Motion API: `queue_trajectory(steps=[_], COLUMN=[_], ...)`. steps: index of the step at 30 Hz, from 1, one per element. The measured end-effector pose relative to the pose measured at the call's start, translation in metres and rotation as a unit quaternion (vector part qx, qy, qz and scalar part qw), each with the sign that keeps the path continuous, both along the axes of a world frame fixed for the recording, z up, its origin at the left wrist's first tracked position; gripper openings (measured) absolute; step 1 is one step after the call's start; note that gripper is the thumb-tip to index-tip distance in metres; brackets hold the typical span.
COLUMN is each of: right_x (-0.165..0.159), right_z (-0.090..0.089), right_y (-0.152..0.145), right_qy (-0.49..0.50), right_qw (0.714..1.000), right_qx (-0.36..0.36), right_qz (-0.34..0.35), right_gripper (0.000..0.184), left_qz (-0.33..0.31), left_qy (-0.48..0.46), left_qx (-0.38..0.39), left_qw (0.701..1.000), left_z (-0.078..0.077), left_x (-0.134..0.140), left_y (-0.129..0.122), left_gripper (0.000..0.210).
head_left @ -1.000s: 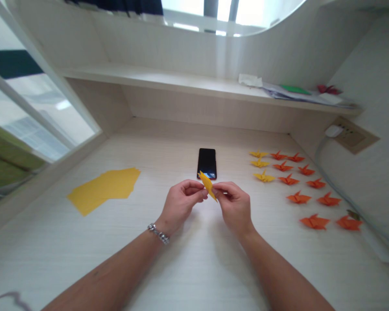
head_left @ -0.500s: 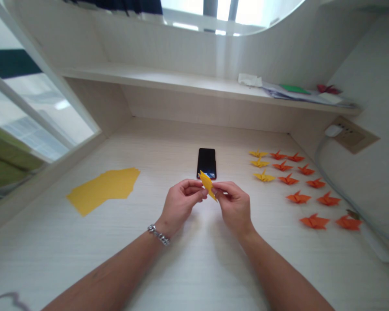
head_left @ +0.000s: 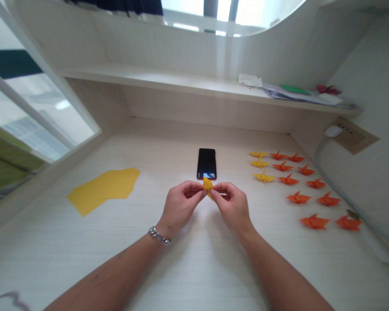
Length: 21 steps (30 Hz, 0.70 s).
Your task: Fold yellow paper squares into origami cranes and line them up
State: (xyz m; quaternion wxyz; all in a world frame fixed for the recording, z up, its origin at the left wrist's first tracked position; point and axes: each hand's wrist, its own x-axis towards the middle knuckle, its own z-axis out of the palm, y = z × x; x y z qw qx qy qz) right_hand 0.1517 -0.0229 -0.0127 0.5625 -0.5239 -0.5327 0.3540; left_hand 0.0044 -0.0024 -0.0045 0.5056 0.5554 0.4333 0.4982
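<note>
A small folded piece of yellow origami paper (head_left: pixel 208 183) is pinched between my two hands, in front of the phone. My left hand (head_left: pixel 182 203), with a silver chain bracelet (head_left: pixel 159 236) on its wrist, grips the left side of the paper between thumb and fingers. From the right, my right hand (head_left: pixel 232 205) pinches the other side, its thumb close to the left thumb. The fingertips cover part of the folds. Just beyond lies a black phone (head_left: pixel 206 163), flat on the desk (head_left: pixel 168 142).
Overlapping yellow paper sheets (head_left: pixel 105 186) lie at the left. To the right stand several orange paper cranes (head_left: pixel 298 197) and three yellow cranes (head_left: pixel 263 176). A grey cable (head_left: pixel 332 181) runs from the wall socket (head_left: pixel 355 134) along the right edge. Above the desk's back runs a shelf (head_left: pixel 168 82) with papers.
The folded yellow paper has been turned and now shows a shorter, rounder face. My right hand has shifted slightly left, and the thumbs have come closer together.
</note>
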Motion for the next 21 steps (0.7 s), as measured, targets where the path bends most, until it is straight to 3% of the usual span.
queue_trajectory(steps=[8,13,21], right_x=[0.0033,0.0008,-0.0004], right_z=[0.0061,0.0054,0.0032], right_y=[-0.0022,-0.0023,-0.0013], right_qy=[-0.097,-0.056,-0.023], right_qw=[0.994,0.998,0.999], right_qx=[0.049,0.028,0.024], right_qz=[-0.019,0.029,0.041], right_gripper=[0.010,0.014,0.016], left_qz=[0.002,0.018,0.042], left_qy=[0.017,0.043,0.085], left_qx=[0.022,0.037,0.057], left_qw=[1.000,0.998,0.994], left_z=[0.0005,-0.0010,0.0026], left_x=[-0.0004,-0.0013,-0.0021], left_y=[-0.0007,-0.0010,-0.0012], left_gripper=[0.022,0.021,0.020])
